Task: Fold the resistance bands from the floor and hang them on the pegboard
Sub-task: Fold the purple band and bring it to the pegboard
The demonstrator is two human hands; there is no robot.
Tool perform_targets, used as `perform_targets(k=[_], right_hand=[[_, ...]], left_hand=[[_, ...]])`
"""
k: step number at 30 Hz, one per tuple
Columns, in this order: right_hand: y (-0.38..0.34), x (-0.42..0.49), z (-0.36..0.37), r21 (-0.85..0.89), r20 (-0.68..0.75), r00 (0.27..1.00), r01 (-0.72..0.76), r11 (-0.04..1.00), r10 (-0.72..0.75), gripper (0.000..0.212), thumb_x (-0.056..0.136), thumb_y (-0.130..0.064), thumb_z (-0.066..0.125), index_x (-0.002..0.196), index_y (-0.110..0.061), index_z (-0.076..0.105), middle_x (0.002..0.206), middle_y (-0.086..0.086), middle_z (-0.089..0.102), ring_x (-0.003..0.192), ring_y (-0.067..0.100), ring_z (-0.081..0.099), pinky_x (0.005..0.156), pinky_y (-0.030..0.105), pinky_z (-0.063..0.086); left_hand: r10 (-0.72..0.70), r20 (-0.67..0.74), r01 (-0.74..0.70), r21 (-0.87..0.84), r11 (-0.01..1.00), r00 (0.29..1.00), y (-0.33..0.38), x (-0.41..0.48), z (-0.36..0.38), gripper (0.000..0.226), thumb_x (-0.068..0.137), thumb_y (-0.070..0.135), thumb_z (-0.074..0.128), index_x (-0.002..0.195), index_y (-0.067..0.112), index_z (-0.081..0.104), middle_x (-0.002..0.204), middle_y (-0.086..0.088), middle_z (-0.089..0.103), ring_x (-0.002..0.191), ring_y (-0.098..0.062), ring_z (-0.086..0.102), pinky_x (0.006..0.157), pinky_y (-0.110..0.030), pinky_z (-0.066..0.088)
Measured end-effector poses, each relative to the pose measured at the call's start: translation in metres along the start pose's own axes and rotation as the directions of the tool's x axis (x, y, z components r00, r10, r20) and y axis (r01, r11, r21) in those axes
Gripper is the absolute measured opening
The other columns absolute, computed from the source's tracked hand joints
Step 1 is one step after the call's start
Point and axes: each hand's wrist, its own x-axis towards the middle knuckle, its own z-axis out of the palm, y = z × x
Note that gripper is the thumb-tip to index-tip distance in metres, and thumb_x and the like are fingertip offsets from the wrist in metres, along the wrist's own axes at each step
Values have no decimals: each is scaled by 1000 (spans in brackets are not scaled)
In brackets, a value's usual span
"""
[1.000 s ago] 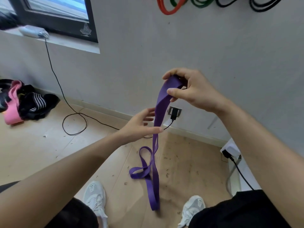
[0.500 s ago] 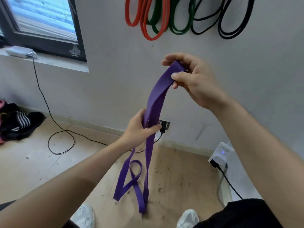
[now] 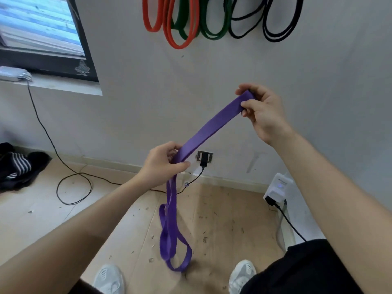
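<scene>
The purple band point(image 3: 212, 128) looks like smooth rubber with a dull, matt face. The floor point(image 3: 222, 219) is pale wood board, matt and gritty with specks. The wall point(image 3: 212, 71) is flat paint, scuffed low down. The charger point(image 3: 277, 187) is shiny white plastic, and the heap of clothes point(image 3: 19, 166) is soft cloth.

- purple resistance band point(image 3: 209, 129);
- orange point(image 3: 178, 28), green point(image 3: 214, 26) and black bands point(image 3: 280, 24) on grey wall point(image 3: 212, 77);
- black-and-white striped clothing point(image 3: 18, 165);
- white sneakers point(image 3: 109, 280)
</scene>
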Motion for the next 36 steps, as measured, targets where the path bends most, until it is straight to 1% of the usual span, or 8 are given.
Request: perform_targets(k=[7,11,14,20,23,26,31,36], right_hand=[[67,-16,-27,-63,-73,967,-248,967,244,32,91,11,54,105,-16,64,112,10,60,82,17,64,63,22,54],[88,-27,-26,-366,172,841,-429,826,513,28,96,-3,59,120,-16,61,119,10,61,93,19,65,77,35,59],[86,-29,-14,-513,338,733,-383,768,591,33,95,-6,60,125,-20,61,120,9,67,104,22,64,92,43,52],[59,-27,23,-336,533,801,-94,937,272,73,70,1,62,139,-18,52,137,3,59,132,15,51,106,31,44],[40,-30,47,-200,572,813,16,980,103,50,82,-3,71,130,-16,59,122,4,67,116,15,62,100,34,50],[43,-34,57,-301,528,849,163,939,21,29,90,-13,72,118,-8,67,107,17,72,95,25,68,94,39,53],[52,-31,48,-410,534,840,162,898,93,22,89,-12,73,111,-8,70,95,11,72,83,12,65,80,31,55],[55,-20,42,-314,447,893,95,945,59,12,93,-9,67,103,-15,68,89,0,64,75,8,59,74,29,55]], left_hand=[[-41,128,40,9,999,991,19,8,-36,18,79,18,87,92,16,74,76,-3,72,70,-15,67,73,-32,57],[-24,98,34,-103,994,995,46,19,-42,25,75,32,84,94,17,76,76,-2,67,68,-19,64,76,-40,58],[9,106,7,-145,989,994,57,28,-46,17,83,26,82,95,16,76,75,-1,63,66,-20,60,78,-45,55],[102,149,-88,-99,991,984,74,32,-45,14,90,17,77,102,11,74,81,-3,64,72,-18,57,71,-36,51],[149,167,-132,-106,986,975,72,32,-45,13,92,15,74,105,12,73,84,0,67,75,-14,59,71,-29,54],[143,123,-128,-124,984,982,57,29,-41,16,92,14,74,107,11,73,86,-2,71,78,-13,65,77,-28,58],[100,197,-103,6,995,975,25,26,-29,19,87,16,80,104,13,73,90,-9,73,82,-19,69,82,-34,58],[-26,235,14,50,999,972,7,30,-5,11,87,10,77,96,8,72,97,-20,74,86,-26,71,91,-44,59]])
